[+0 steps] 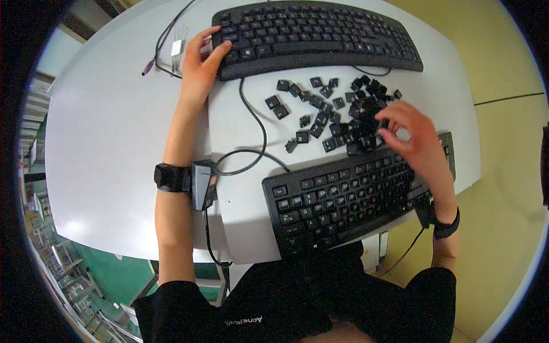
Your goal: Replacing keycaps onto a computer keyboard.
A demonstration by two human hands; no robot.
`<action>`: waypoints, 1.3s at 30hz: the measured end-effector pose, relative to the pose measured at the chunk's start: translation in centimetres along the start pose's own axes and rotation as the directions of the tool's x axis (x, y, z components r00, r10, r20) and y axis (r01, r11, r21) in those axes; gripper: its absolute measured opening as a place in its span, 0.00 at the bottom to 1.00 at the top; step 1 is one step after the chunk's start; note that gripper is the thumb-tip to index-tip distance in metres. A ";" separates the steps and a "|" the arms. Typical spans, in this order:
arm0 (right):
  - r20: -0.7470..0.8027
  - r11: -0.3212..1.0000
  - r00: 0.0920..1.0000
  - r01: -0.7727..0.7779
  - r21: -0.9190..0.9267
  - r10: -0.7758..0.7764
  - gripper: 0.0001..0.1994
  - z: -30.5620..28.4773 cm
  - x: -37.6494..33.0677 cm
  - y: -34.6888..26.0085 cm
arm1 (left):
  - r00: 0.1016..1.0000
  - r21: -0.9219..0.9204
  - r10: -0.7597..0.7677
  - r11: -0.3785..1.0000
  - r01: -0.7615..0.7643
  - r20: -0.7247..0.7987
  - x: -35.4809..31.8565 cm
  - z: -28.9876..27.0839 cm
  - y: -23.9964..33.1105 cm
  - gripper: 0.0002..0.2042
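My left hand [201, 67] rests at the left end of the far black keyboard [320, 60]. Its thumb and a finger lie apart on the keys there. Above the right side of a loose pile of black keycaps [320, 117], my right hand [409, 134] is curled, thumb and fingers closing round a dark keycap [383, 124]. Part of that keycap is hidden by the fingers. Below this hand lies the near black keyboard [343, 200], tilted, with many of its key positions showing bare.
A black cable [260, 123] loops between the keyboards. At the back left lie a purple-tipped plug [148, 67] and a white-tagged cable [177, 48]. Dark straps with small devices sit on both my wrists. The white table [108, 154] curves away at left; a yellow wall stands at right.
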State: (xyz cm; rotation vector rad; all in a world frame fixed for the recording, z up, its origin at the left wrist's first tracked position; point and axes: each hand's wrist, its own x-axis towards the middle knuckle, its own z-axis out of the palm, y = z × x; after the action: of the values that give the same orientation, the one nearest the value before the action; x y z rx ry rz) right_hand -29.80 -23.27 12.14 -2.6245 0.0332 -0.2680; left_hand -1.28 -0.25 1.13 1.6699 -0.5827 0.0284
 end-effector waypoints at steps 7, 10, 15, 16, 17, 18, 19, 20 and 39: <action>0.134 0.993 0.988 -0.090 0.071 0.080 0.13 1.1 -0.3 -0.9 | 1.000 -0.054 -0.004 0.999 0.005 0.022 -0.2 -0.3 -0.5 0.19; 0.159 0.994 0.985 -0.085 0.072 0.072 0.13 1.1 -0.4 -1.1 | 1.000 -0.041 -0.004 0.999 0.005 0.029 -0.3 -0.2 -0.1 0.20; 0.293 0.982 0.955 -0.089 0.165 0.037 0.12 1.4 -0.4 -3.4 | 0.997 -0.045 -0.073 0.996 0.073 -0.009 -0.4 0.3 0.6 0.20; 0.316 0.981 0.948 -0.077 0.176 0.018 0.11 1.5 -0.4 -3.7 | 0.997 -0.043 -0.081 0.996 0.080 -0.005 -0.2 0.2 0.5 0.20; 0.343 0.979 0.939 -0.073 0.190 0.004 0.11 1.6 -0.8 -4.0 | 1.000 -0.006 -0.026 1.000 0.026 -0.009 -0.2 0.1 0.2 0.20; 0.375 0.982 0.927 -0.055 0.181 -0.017 0.11 1.7 -0.8 -3.9 | 1.000 0.030 0.029 0.999 -0.029 -0.009 -0.1 0.0 -0.1 0.20; 0.384 0.980 0.923 -0.069 0.188 -0.008 0.11 1.8 -1.0 -4.1 | 1.000 -0.064 -0.015 0.998 0.016 0.011 0.1 -0.2 -0.3 0.21; 0.367 0.979 0.930 -0.060 0.193 -0.015 0.11 2.0 -1.1 -4.2 | 1.000 -0.027 -0.002 1.000 0.002 0.006 0.4 -0.1 -0.3 0.19; 0.440 0.969 0.894 -0.025 0.244 -0.088 0.10 3.3 -3.7 -6.9 | 0.999 -0.067 0.047 0.997 -0.046 0.026 0.0 0.1 -0.9 0.20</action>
State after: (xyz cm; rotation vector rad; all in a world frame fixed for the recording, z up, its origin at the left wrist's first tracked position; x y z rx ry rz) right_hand -32.96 -15.34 11.97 -2.3781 -0.1885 0.3123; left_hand -1.01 -0.26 0.31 1.5943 -0.6367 0.0196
